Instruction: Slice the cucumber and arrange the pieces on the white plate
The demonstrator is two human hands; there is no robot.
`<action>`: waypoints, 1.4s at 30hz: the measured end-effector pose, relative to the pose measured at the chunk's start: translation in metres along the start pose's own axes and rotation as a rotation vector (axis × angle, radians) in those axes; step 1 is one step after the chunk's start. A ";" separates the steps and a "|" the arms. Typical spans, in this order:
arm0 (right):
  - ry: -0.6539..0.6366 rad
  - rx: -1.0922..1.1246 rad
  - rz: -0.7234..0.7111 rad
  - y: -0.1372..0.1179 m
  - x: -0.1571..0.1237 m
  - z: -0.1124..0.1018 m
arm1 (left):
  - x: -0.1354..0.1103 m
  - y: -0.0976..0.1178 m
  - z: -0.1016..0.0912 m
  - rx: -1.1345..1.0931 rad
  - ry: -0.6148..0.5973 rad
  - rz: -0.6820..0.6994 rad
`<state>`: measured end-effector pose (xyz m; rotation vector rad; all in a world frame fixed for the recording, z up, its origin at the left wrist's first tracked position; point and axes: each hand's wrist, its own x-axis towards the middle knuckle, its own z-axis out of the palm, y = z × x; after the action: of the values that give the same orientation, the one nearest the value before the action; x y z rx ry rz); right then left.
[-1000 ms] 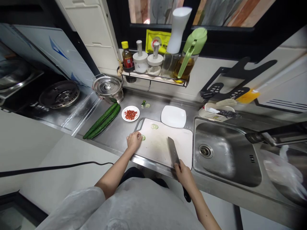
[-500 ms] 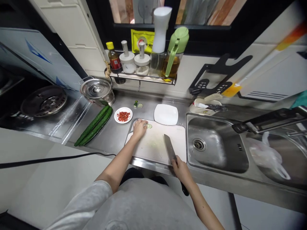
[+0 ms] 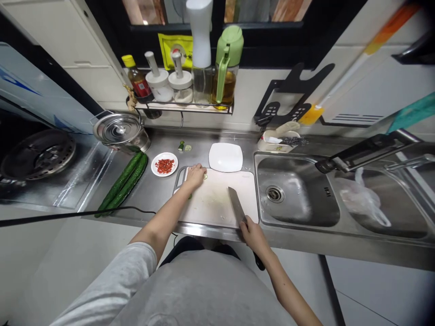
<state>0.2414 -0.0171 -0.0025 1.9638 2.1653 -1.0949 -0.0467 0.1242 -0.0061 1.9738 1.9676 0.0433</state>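
Note:
A white cutting board (image 3: 217, 203) lies on the steel counter in front of me. My left hand (image 3: 195, 174) rests at the board's far left corner, fingers curled over cucumber slices (image 3: 205, 176) that peek out at its fingertips. My right hand (image 3: 250, 231) grips the handle of a cleaver (image 3: 235, 206) whose blade lies on the board's right side, pointing away from me. Two whole cucumbers (image 3: 124, 181) lie to the left on the counter.
A small dish of chopped red chili (image 3: 164, 165) and a white square plate (image 3: 226, 157) sit behind the board. A lidded steel pot (image 3: 117, 130), a condiment rack (image 3: 183, 86), a sink (image 3: 288, 194) on the right and a black cable (image 3: 68, 213) along the counter edge.
My left hand moved from the board's near left edge to its far left corner, onto the cucumber slices. The right hand kept the cleaver in place. My view shifted right.

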 end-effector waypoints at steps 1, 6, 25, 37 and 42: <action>0.006 -0.008 -0.004 0.000 0.000 0.000 | 0.000 0.000 -0.001 0.003 0.007 0.006; 0.013 -0.008 -0.022 -0.004 0.002 -0.003 | -0.005 0.004 -0.009 -0.166 0.003 -0.134; -0.229 -0.307 -0.044 -0.067 0.003 -0.011 | -0.041 0.019 0.015 -0.216 -0.172 -0.248; -0.250 -0.418 -0.069 -0.074 0.013 -0.011 | -0.038 0.015 0.025 -0.245 -0.173 -0.236; -0.255 -0.448 -0.086 -0.075 0.015 -0.014 | -0.039 0.016 0.025 -0.256 -0.159 -0.232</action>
<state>0.1786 0.0055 0.0369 1.4693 2.1372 -0.7318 -0.0265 0.0808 -0.0162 1.5341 1.9642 0.0733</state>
